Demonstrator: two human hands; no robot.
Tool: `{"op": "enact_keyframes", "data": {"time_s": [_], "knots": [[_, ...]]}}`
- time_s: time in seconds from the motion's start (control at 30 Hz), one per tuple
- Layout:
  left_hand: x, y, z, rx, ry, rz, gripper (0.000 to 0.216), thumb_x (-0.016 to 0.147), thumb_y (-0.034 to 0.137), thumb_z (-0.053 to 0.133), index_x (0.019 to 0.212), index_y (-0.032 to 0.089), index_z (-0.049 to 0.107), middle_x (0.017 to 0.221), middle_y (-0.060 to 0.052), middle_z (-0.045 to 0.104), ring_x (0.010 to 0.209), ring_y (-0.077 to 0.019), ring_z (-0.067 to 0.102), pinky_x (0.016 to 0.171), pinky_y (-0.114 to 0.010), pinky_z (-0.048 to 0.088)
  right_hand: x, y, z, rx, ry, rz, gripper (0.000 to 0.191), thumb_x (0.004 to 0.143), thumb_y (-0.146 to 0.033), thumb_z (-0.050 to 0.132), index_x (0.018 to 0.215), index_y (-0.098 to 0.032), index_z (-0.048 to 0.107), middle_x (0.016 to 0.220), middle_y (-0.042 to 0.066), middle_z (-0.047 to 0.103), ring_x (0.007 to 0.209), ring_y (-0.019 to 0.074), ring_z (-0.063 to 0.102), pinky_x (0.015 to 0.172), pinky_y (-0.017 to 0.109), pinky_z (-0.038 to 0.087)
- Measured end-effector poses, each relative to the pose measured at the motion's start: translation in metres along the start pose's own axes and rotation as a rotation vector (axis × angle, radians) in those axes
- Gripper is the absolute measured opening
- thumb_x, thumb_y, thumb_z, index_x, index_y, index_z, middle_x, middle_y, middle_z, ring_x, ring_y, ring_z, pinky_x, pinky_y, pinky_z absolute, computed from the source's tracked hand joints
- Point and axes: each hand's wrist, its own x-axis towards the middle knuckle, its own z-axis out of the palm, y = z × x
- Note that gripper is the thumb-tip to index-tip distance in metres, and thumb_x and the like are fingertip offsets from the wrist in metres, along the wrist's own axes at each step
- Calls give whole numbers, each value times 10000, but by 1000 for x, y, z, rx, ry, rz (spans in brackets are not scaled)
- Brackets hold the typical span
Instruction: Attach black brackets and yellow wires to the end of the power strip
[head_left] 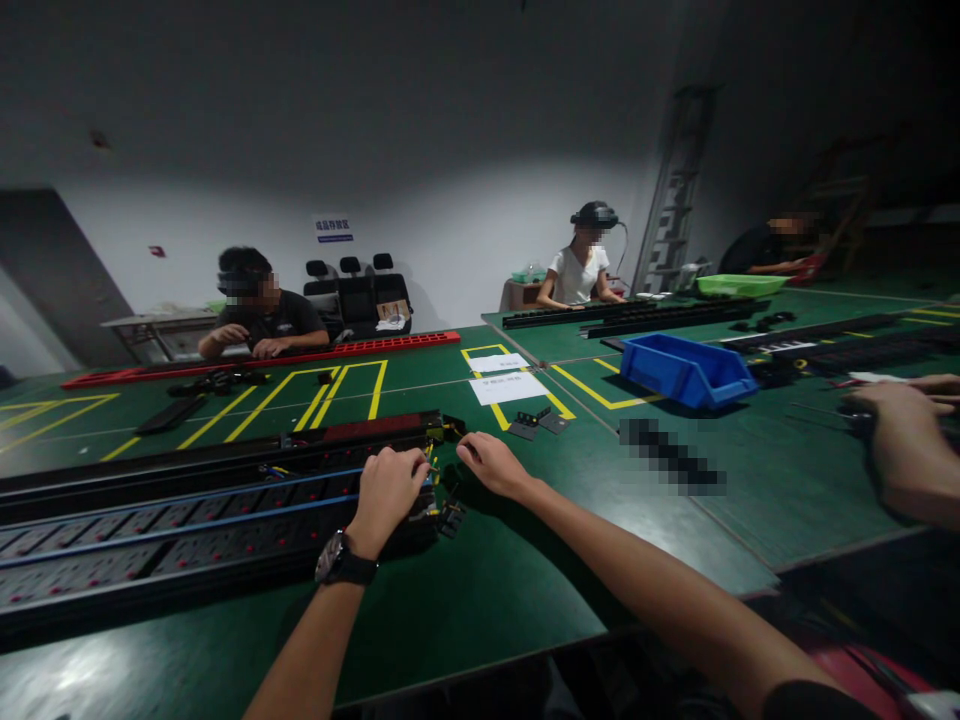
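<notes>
A long black power strip (187,530) with red switches and blue wires lies across the green table (487,590) in front of me. My left hand (386,495), with a watch on the wrist, is closed in a fist on the strip's right end. My right hand (491,463) sits just right of that end, fingers curled in a pinch near yellow wire ends (435,440); what it grips is too small to name. A small black part (452,518) lies by the strip's end.
A second black strip (225,455) lies behind the first. Small metal brackets (536,422) and white papers (506,387) lie beyond. A blue bin (686,370) stands at right. Another person's hand (900,410) reaches in at far right. Two people sit across the tables.
</notes>
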Motion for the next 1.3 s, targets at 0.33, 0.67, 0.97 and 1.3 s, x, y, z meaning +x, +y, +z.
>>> {"op": "enact_keyframes", "data": {"time_s": [0.33,0.67,0.97,1.3], "knots": [[2,-4,3,-103,-6,-55,242,946,361,532,941,245,744,873,-88,748,871,-251,687,754,-299,454,0,-1,0,-16,-6,0,193,1019,-290,523,911,-189,647,857,30,623,801,160,556,747,273,404],[3,-4,5,-188,-34,-100,291,954,366,516,980,272,790,932,-91,781,882,-249,713,724,-287,466,0,0,2,-43,-10,-12,194,1018,-286,526,909,-190,654,852,31,622,800,161,553,752,270,407],[4,-3,9,-236,-56,133,350,972,312,473,1056,230,802,997,-128,770,952,-267,673,864,-352,472,-1,-2,1,-47,12,11,201,1016,-312,523,910,-205,656,861,32,633,814,165,572,741,263,407],[4,-2,10,-272,-41,173,334,971,297,472,1051,210,785,1099,-100,746,1032,-259,650,919,-382,468,17,74,-52,-35,583,462,329,1003,-362,391,999,-185,669,964,111,699,874,246,626,784,333,448]]}}
